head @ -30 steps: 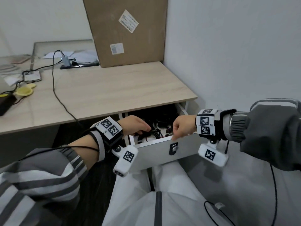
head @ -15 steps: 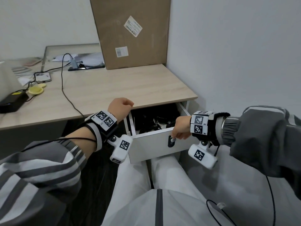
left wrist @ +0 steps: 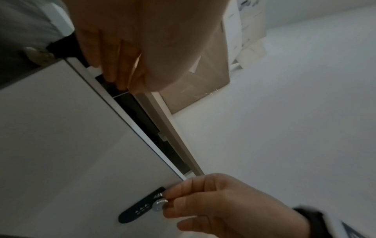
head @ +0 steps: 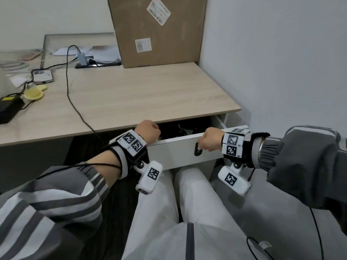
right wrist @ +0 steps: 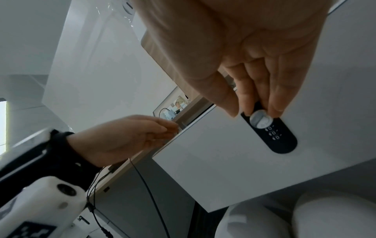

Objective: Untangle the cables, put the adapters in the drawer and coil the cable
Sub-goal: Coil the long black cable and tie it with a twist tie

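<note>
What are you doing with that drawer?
A person sits at a desk with its white drawer open only a little. The right hand pinches the small silver knob on the drawer's front. The left hand rests at the drawer's top edge near its left corner. Dark cables lie inside. Whether the drawer is sliding in or out can't be told from this moment alone.
</note>
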